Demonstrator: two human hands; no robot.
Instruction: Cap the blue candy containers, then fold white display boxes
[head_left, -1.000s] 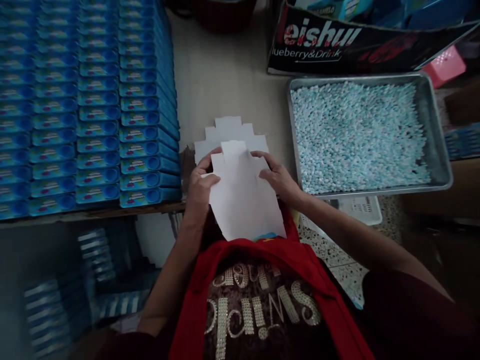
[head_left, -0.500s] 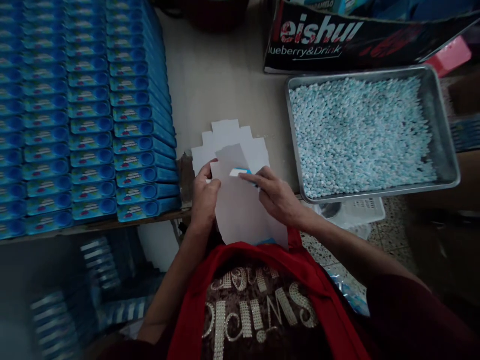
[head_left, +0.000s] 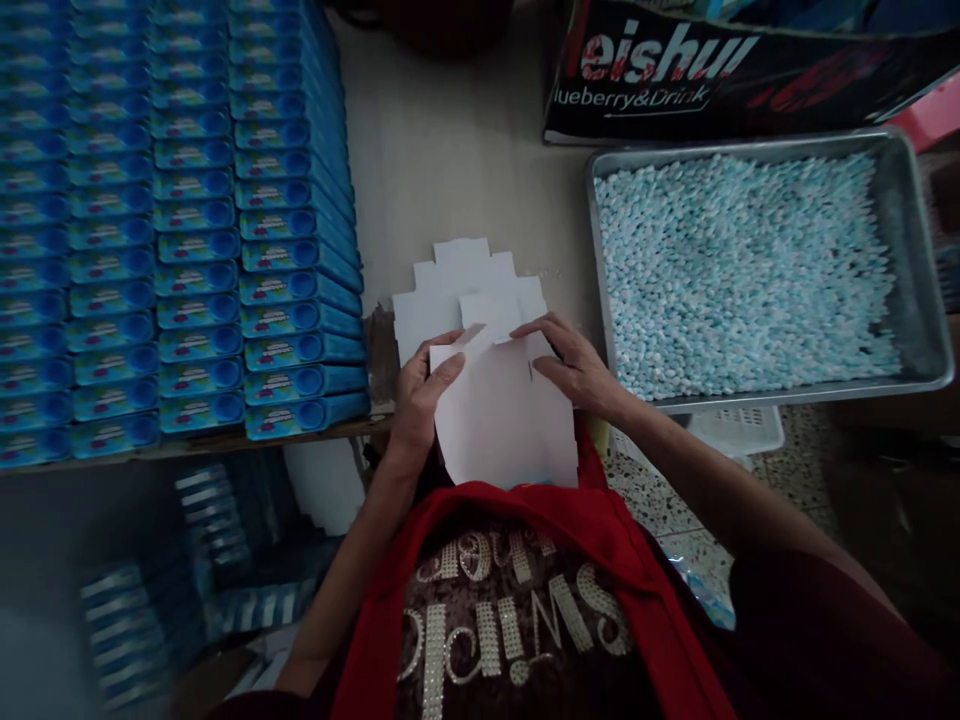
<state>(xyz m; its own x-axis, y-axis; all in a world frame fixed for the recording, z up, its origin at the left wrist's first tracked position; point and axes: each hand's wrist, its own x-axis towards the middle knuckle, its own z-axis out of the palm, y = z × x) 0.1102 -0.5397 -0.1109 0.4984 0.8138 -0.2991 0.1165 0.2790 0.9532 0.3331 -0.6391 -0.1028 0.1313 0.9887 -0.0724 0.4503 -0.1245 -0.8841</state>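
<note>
A white cardboard sheet (head_left: 502,420) with cut flaps is held over the table's front edge, near the red apron. My left hand (head_left: 425,390) grips its left edge between thumb and fingers. At the sheet's upper right, my right hand (head_left: 566,365) has its fingers spread, the index fingertip touching a fold of the card. Beneath and behind the held sheet, another white notched cardboard piece (head_left: 461,262) lies flat on the table.
Rows of blue packs (head_left: 202,245) are stacked at the left. A metal tray (head_left: 919,250) of small pale blue and white pieces stands at the right, with a black printed box (head_left: 675,90) behind it. Shelves with more packs show below the table.
The blue-printed flap near my right index finger no longer shows its blue side. My right hand's fingers have spread along the sheet's upper right. The view has shifted slightly.
</note>
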